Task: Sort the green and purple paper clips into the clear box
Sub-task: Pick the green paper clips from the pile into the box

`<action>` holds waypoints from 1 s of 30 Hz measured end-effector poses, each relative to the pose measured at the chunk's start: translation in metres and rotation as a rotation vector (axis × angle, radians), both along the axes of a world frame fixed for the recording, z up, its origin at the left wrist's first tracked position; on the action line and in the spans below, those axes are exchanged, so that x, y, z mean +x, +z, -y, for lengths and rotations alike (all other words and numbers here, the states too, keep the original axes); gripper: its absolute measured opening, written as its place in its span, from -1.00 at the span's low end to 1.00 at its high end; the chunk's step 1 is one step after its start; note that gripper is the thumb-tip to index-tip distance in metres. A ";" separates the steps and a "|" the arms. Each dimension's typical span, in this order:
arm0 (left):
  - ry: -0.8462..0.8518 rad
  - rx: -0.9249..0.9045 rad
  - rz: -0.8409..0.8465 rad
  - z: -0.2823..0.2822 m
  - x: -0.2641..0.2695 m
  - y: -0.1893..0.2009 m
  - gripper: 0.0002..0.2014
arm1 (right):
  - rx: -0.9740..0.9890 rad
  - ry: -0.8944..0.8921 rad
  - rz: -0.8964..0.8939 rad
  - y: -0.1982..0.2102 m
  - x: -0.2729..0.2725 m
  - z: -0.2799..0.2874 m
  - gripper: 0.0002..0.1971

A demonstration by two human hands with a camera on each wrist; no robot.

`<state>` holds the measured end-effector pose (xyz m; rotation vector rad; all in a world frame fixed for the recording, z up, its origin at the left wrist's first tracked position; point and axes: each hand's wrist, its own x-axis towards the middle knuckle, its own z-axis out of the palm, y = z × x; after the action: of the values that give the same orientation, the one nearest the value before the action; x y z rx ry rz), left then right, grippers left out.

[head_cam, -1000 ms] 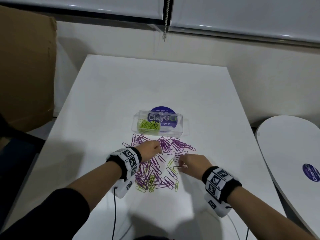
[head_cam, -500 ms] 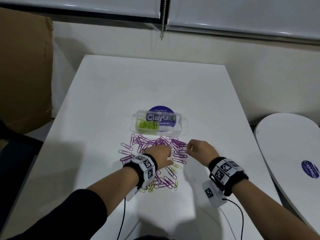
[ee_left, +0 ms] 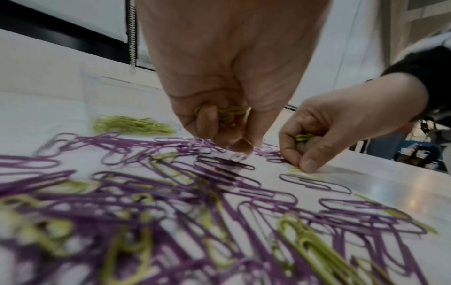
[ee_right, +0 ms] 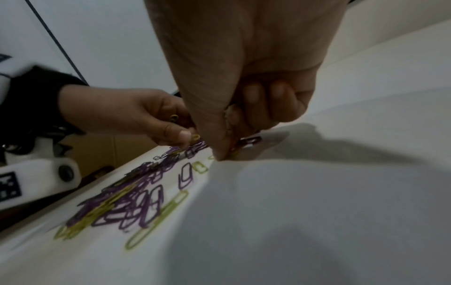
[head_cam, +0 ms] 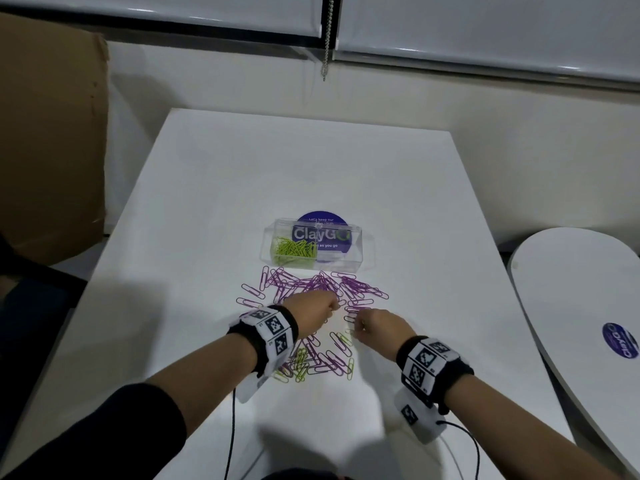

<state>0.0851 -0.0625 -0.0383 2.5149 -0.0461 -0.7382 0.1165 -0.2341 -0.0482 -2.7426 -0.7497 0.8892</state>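
A clear box (head_cam: 313, 249) stands mid-table, with green clips (head_cam: 294, 250) heaped in its left half. Purple clips (head_cam: 322, 285) lie spread in front of it, and a mix of purple and green ones (head_cam: 322, 362) lies nearer me. My left hand (head_cam: 313, 311) hovers over the pile with green clips (ee_left: 230, 113) bunched in its curled fingers, its fingertips down at the table. My right hand (head_cam: 375, 327) also keeps green clips (ee_left: 303, 137) in its palm while thumb and forefinger pinch down at a green clip (ee_right: 231, 153) on the table.
The white table (head_cam: 242, 174) is bare beyond the box. A purple round sticker (head_cam: 323, 233) shows under the box. A brown cardboard sheet (head_cam: 48, 140) stands at the left. A second white table (head_cam: 581, 299) sits at the right. Cables trail from both wristbands.
My right hand has come back from the far right edge of the purple clips toward me and down to the table. My left hand has moved slightly forward over the pile.
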 end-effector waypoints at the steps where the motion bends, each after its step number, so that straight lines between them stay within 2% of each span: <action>1: 0.019 -0.024 -0.006 -0.007 -0.001 0.000 -0.71 | -0.011 0.026 0.014 -0.001 0.001 0.001 -0.91; 4: 0.088 -0.074 -0.006 -0.029 -0.007 0.001 -0.70 | -0.035 0.093 0.065 -0.002 0.000 0.002 -0.80; 11: 0.255 -0.109 -0.022 -0.070 -0.015 -0.003 -0.78 | 0.001 0.121 0.092 0.002 -0.008 0.004 -0.71; 13: 0.222 -0.060 0.000 -0.071 -0.014 -0.001 -0.80 | -0.004 0.104 0.077 0.002 -0.008 0.003 -0.73; 18: -0.038 0.223 0.113 -0.070 -0.012 0.001 -0.79 | -0.026 0.107 0.039 0.003 -0.009 -0.003 -0.94; 21: -0.012 0.284 0.153 -0.066 -0.008 -0.001 -0.75 | -0.026 0.091 0.020 0.003 -0.010 -0.004 -0.94; 26: 0.014 0.333 0.103 -0.052 0.000 -0.004 -0.70 | 0.013 0.089 -0.084 0.007 -0.006 -0.001 -0.88; 30: 0.061 0.246 0.055 -0.053 0.003 -0.005 -0.79 | 0.072 0.048 -0.143 0.011 0.007 0.000 -0.89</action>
<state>0.0879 -0.0094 -0.0436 2.7560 0.1087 -0.6857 0.1230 -0.2343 -0.0370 -2.5773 -0.8072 1.0342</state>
